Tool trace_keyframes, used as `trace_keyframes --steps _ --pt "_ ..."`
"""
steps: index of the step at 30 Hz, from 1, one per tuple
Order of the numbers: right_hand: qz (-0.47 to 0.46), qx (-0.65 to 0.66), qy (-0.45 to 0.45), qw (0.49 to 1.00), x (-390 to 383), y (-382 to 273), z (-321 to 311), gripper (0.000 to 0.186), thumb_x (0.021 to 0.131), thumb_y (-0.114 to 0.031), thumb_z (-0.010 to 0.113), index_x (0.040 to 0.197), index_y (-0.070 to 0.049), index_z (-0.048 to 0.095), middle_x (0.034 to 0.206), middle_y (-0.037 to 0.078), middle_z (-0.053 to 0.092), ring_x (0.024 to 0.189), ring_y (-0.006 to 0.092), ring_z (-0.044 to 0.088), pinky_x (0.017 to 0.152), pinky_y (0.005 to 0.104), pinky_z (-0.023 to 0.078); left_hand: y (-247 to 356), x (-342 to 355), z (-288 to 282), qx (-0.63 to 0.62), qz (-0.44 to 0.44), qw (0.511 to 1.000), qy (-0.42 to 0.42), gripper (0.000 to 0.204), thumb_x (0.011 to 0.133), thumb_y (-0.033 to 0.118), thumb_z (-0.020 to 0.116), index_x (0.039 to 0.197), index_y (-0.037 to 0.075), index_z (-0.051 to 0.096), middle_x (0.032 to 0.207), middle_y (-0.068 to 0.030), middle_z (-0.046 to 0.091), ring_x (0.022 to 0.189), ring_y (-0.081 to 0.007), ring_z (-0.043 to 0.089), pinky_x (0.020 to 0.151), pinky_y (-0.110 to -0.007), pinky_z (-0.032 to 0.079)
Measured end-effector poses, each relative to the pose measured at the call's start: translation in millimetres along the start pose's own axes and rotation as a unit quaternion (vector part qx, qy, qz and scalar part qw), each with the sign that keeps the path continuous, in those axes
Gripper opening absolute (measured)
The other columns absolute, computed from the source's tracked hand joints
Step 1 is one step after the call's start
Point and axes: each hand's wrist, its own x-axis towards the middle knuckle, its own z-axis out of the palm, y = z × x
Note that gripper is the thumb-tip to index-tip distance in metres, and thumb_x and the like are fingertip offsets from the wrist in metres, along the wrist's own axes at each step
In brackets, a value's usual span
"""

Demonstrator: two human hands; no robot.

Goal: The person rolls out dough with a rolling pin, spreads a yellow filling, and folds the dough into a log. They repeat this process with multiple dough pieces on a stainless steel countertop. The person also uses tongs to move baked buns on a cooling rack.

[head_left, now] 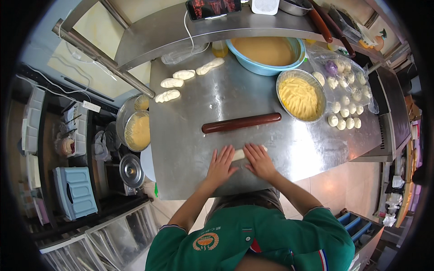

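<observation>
The counter [181, 149] is shiny grey metal, with a metal shelf [162, 40] above its far side. A small screen [212, 10] stands up there. Light tiles cover the floor [325, 185], and a blue box [77, 192] sits off to the left. The person's green shirt [271, 235] has a round orange badge [205, 241] with small pale writing beside it.

A roll of white dough [238, 155] lies on the counter, near the front edge. Its middle shows between the left hand [220, 165] and the right hand [258, 160], and a bit peeks out past the right fingers. Both hands are flat, palms down, fingers a little apart, not gripping anything. A brown rolling pin [242, 123] lies just past them. Four twisty dough pieces [172, 83] rest farther away, on the left
</observation>
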Motion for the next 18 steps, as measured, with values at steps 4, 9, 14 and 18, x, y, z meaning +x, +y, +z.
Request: trace_keyframes --steps 4,9,14,18 --pt "0.116 0.005 -0.080 0.990 -8.3 -21.0 -4.0 0.073 0.084 -0.032 0.070 0.145 -0.002 0.046 0.154 0.019 0.041 0.144 0.0360 0.036 0.119 0.0525 0.026 29.3 -6.7 -7.7 -0.041 -0.005 0.998 0.043 0.078 0.089 0.036 0.067 0.151 -0.001 0.037 0.158 -0.0170 0.037 0.147 -0.0325 0.033 0.119 -0.057 0.022" --pt "-0.019 -0.047 -0.049 0.997 -2.2 -26.9 5.5 0.074 0.090 -0.039 0.062 0.152 -0.007 0.038 0.157 0.019 0.036 0.147 0.0360 0.032 0.120 0.0590 0.020 45.3 -3.1 3.5 -0.081 0.002 0.997 0.004 0.082 0.091 0.051 0.061 0.149 -0.003 0.039 0.159 -0.0201 0.034 0.146 -0.0394 0.032 0.117 -0.057 0.026" --pt "0.030 -0.085 -0.077 0.993 -48.9 -33.0 -2.1 0.092 0.082 -0.053 0.069 0.155 -0.011 0.034 0.160 0.020 0.030 0.149 0.0394 0.025 0.117 0.0648 0.021 41.8 -44.7 3.0 0.035 0.033 0.999 -0.003 0.089 0.088 0.065 0.056 0.151 0.003 0.040 0.160 -0.0211 0.032 0.145 -0.0431 0.032 0.114 -0.060 0.028" --pt "0.120 -0.076 0.014 0.990 23.8 12.3 30.5 0.094 0.079 -0.054 0.071 0.156 -0.013 0.035 0.161 0.021 0.029 0.149 0.0420 0.024 0.117 0.0638 0.021 22.4 26.3 19.0 0.029 -0.053 0.997 0.051 0.087 0.088 0.059 0.061 0.150 0.002 0.041 0.159 -0.0214 0.033 0.146 -0.0418 0.032 0.116 -0.060 0.025"
